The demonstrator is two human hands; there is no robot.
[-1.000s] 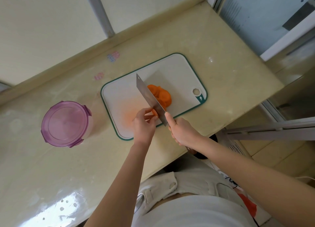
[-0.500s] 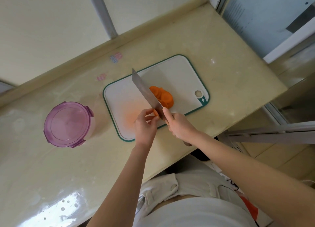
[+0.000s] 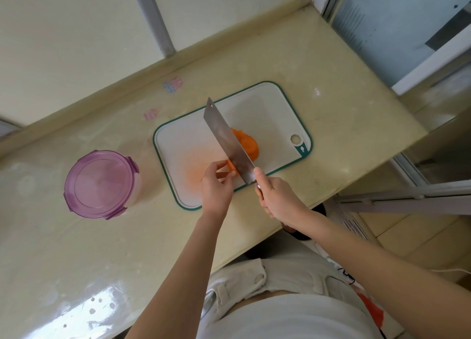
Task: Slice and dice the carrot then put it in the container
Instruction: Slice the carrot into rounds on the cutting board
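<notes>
You are in the slicing step. Your right hand (image 3: 277, 196) is clamped round the handle of the broad steel cleaver (image 3: 226, 140), forefinger laid up toward the blade's spine. Your left hand (image 3: 216, 186) pinches the short orange carrot stub (image 3: 230, 169) between thumb and curled fingertips at the near edge of the white, green-rimmed plastic cutting board (image 3: 270, 104).

The blade runs slantwise across the board, its flat side touching or just beside the stub. The heap of cut orange carrot slices (image 3: 248, 145) lies on the far side of the blade, partly hidden by it. Whether the edge is on the board or raised, you cannot tell from here.

By the look of it, very little of the stub is left, so your left fingertips sit close to the blade. The next cut calls for tucking them back and bringing the edge straight down.

The slices look not yet diced. The round clear container with the purple clip-on lid (image 3: 99, 183) stands on the cream bench (image 3: 331, 109), well apart to the left of the board. Its lid is on, so it needs opening before any carrot goes in.
</notes>
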